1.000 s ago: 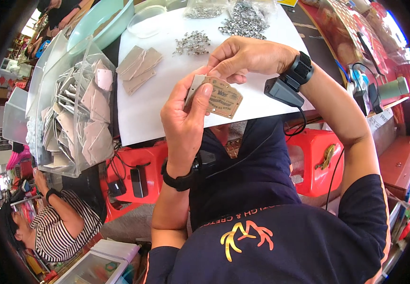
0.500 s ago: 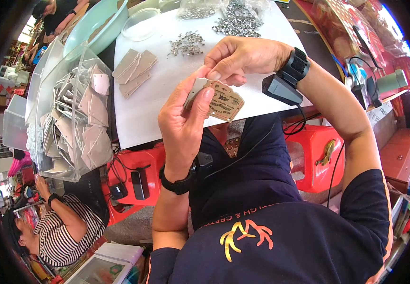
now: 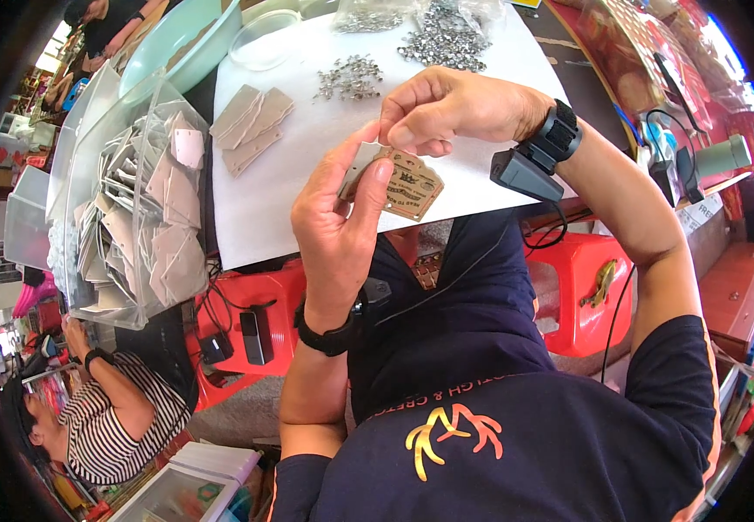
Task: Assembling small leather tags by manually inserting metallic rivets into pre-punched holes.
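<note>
My left hand (image 3: 338, 204) grips a small stack of tan printed cards (image 3: 413, 187), thumb across the front and fingers behind. The cards have small holes near the edges and a wavy upper edge. My right hand (image 3: 447, 113) is closed in a pinch at that upper edge. Whatever sits between its fingertips is too small or hidden to make out. Beyond my hands a loose pile of small metal pieces (image 3: 348, 78) lies on the white sheet (image 3: 264, 217). To the left, several blank greyish cards (image 3: 251, 126) lie overlapping.
A clear plastic bin (image 3: 138, 304) full of similar cards stands at the left. Behind it are a pale green basin (image 3: 190, 65) and a round clear lid (image 3: 264, 39). More metal pieces (image 3: 442, 39) spill from plastic bags at the far edge. A person in a striped shirt (image 3: 120, 426) sits lower left.
The right fingertips have shifted slightly along the upper edge of the cards, and the cards have tilted a little. The left hand keeps its grip.
</note>
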`<state>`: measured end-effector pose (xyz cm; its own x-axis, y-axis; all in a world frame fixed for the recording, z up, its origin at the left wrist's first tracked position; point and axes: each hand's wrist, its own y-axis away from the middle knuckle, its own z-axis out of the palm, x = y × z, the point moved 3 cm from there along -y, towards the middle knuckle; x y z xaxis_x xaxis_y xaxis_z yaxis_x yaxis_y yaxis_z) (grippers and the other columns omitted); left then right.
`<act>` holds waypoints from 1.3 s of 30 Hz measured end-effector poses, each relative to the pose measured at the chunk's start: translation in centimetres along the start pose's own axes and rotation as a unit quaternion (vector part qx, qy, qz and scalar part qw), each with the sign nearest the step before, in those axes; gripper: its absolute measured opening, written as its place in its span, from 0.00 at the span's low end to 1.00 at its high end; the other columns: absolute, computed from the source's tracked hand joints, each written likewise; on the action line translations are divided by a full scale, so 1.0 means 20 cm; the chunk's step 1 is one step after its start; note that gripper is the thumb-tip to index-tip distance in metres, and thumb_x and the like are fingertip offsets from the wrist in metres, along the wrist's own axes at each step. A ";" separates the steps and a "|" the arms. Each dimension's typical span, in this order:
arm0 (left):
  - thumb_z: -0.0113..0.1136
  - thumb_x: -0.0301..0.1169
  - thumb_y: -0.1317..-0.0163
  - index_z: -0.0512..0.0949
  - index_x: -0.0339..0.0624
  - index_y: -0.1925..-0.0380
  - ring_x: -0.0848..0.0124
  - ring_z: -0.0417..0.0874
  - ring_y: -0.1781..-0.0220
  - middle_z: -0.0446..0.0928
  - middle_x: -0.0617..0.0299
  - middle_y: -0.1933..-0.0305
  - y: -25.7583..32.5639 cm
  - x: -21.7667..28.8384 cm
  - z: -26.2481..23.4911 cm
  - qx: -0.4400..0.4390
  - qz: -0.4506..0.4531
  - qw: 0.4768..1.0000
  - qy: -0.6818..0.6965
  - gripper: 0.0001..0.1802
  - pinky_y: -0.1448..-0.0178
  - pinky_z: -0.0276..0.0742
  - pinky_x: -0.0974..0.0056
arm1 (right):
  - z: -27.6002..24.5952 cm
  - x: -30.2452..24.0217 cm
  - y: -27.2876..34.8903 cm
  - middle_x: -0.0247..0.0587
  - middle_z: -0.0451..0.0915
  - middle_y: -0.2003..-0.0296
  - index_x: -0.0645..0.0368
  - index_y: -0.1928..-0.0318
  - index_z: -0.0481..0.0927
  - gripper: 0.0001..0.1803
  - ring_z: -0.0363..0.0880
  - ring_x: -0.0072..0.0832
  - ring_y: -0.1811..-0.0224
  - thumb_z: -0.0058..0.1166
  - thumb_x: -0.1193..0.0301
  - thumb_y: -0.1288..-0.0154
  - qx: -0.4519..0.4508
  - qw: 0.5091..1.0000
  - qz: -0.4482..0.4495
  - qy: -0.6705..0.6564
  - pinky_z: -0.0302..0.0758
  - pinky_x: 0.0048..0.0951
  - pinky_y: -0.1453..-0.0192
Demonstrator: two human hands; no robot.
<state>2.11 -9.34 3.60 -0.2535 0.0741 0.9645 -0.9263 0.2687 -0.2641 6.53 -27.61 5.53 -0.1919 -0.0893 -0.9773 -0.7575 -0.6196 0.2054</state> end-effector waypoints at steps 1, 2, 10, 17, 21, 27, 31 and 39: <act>0.59 0.24 0.34 0.78 0.34 0.46 0.78 0.80 0.57 0.81 0.59 0.55 0.00 0.00 0.00 0.007 -0.005 1.000 -0.002 0.16 0.56 0.77 0.72 | 0.00 0.00 0.00 0.27 0.79 0.74 0.62 0.59 0.84 0.13 0.71 0.12 0.76 0.62 0.66 0.39 -0.001 1.000 0.000 0.000 0.64 0.16 0.73; 0.59 0.24 0.34 0.78 0.34 0.46 0.78 0.80 0.57 0.81 0.59 0.55 0.00 0.00 0.00 0.008 -0.005 1.000 -0.003 0.16 0.56 0.77 0.72 | 0.01 -0.01 0.01 0.28 0.80 0.72 0.63 0.59 0.83 0.11 0.72 0.12 0.73 0.61 0.69 0.38 0.001 0.999 -0.015 0.034 0.66 0.16 0.70; 0.60 0.25 0.34 0.79 0.34 0.48 0.79 0.79 0.59 0.81 0.61 0.58 -0.01 -0.06 0.00 0.036 0.027 0.999 -0.018 0.15 0.58 0.76 0.72 | 0.05 -0.02 0.02 0.30 0.83 0.64 0.64 0.57 0.81 0.10 0.78 0.15 0.58 0.59 0.71 0.35 0.031 0.989 -0.071 0.125 0.74 0.21 0.49; 0.61 0.26 0.34 0.79 0.34 0.51 0.80 0.78 0.61 0.81 0.62 0.62 -0.01 -0.10 0.00 0.050 0.045 0.998 -0.015 0.13 0.58 0.75 0.72 | 0.06 0.03 0.02 0.30 0.83 0.62 0.65 0.55 0.81 0.10 0.78 0.14 0.58 0.59 0.71 0.33 0.047 0.986 -0.110 0.120 0.74 0.20 0.50; 0.61 0.26 0.34 0.80 0.33 0.55 0.81 0.78 0.61 0.80 0.64 0.63 -0.01 -0.10 -0.02 0.053 0.004 0.999 -0.003 0.10 0.57 0.75 0.73 | 0.06 0.05 0.03 0.30 0.83 0.62 0.65 0.53 0.80 0.11 0.78 0.14 0.58 0.58 0.71 0.31 0.091 0.979 -0.124 0.133 0.74 0.19 0.51; 0.60 0.28 0.33 0.78 0.34 0.56 0.83 0.75 0.65 0.79 0.65 0.64 -0.01 -0.12 -0.05 0.065 -0.050 0.990 0.115 0.09 0.61 0.72 0.74 | 0.10 0.08 0.07 0.28 0.81 0.66 0.64 0.55 0.82 0.12 0.76 0.12 0.63 0.58 0.66 0.31 0.169 0.977 -0.086 0.096 0.74 0.18 0.56; 0.59 0.30 0.32 0.77 0.37 0.57 0.84 0.73 0.69 0.79 0.66 0.66 -0.02 -0.14 -0.05 0.068 -0.084 0.977 0.185 0.09 0.66 0.68 0.74 | 0.12 0.11 0.12 0.28 0.78 0.74 0.63 0.59 0.83 0.18 0.73 0.14 0.70 0.57 0.59 0.30 0.114 0.979 -0.039 0.165 0.71 0.20 0.64; 0.57 0.29 0.32 0.76 0.39 0.55 0.75 0.81 0.56 0.80 0.62 0.57 -0.01 -0.14 -0.04 0.049 -0.111 0.960 0.251 0.09 0.50 0.77 0.67 | 0.13 0.14 0.13 0.29 0.78 0.74 0.64 0.58 0.81 0.17 0.73 0.14 0.71 0.52 0.60 0.27 0.123 0.984 -0.020 0.126 0.72 0.20 0.64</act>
<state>3.26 -8.89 0.99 0.0960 0.4860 0.8687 -0.9702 0.2408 -0.0275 2.27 -27.45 3.44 -0.0211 -0.2788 -0.9601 -0.8952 -0.4222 0.1423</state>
